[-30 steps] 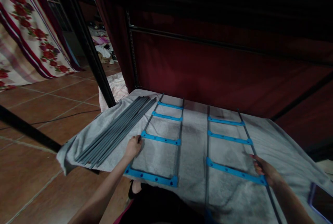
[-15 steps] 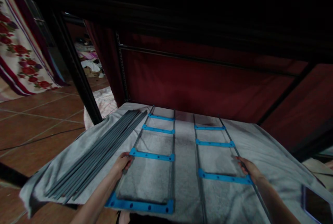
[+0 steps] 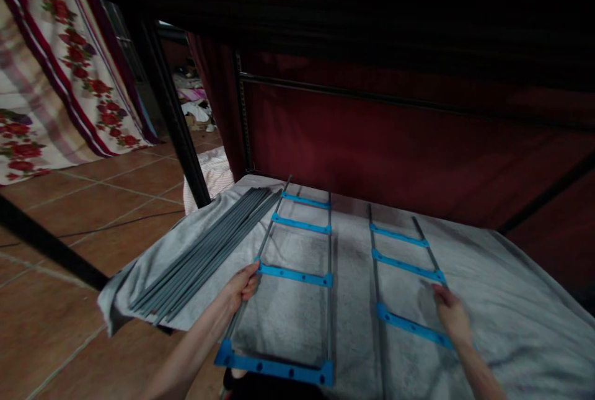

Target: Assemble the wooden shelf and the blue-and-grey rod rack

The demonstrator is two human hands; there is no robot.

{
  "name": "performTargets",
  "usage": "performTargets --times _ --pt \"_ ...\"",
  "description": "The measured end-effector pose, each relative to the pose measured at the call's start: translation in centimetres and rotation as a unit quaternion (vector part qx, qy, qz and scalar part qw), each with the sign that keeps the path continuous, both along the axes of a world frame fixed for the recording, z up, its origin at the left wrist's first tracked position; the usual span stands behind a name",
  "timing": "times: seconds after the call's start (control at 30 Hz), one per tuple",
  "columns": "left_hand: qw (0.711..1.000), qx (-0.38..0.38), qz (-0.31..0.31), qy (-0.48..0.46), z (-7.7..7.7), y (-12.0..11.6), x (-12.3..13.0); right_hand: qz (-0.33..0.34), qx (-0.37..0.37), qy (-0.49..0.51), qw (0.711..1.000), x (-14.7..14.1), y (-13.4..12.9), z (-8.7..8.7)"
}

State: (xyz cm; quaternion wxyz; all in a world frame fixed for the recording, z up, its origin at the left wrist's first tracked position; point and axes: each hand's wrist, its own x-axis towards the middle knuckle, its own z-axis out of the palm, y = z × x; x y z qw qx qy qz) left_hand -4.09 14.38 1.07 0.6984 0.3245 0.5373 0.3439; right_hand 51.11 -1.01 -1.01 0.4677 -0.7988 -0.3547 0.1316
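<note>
Two ladder-like frames of thin grey rods joined by blue crosspieces lie side by side on a grey cloth. On the left frame [image 3: 295,274], my left hand [image 3: 244,282] is closed around the outer rod, just below a blue crosspiece. My right hand [image 3: 453,314] is closed on the outer rod of the right frame [image 3: 409,265], between two crosspieces, and covers part of that rod. The near end of the right frame runs out of view. Left of the frames lies a bundle of loose grey rods [image 3: 207,254].
The grey cloth [image 3: 515,288] covers the raised surface. Black metal posts [image 3: 174,108] and a dark overhang surround it, with a dark red curtain [image 3: 372,146] behind. At left are a tiled floor [image 3: 125,183], a cable and a flowered cloth [image 3: 69,77].
The view has turned left, so everything sits farther right, and a phone at lower right has left view. The right frame's crosspieces slant more. Both hands keep their holds.
</note>
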Motion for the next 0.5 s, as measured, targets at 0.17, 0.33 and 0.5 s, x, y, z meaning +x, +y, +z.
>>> performTargets --times 0.17,0.33,0.5 --pt "0.997 0.051 0.016 -0.064 2.0 -1.4 0.3 0.139 0.031 0.226 0.964 -13.7 2.9 0.7" --pt "0.993 0.067 -0.005 -0.101 3.4 -2.5 1.3 0.205 0.029 0.401 0.892 -23.4 4.1 3.4" --pt "0.993 0.078 0.01 -0.089 3.3 -3.5 2.2 0.129 0.086 0.377 0.913 -26.3 5.2 3.7"
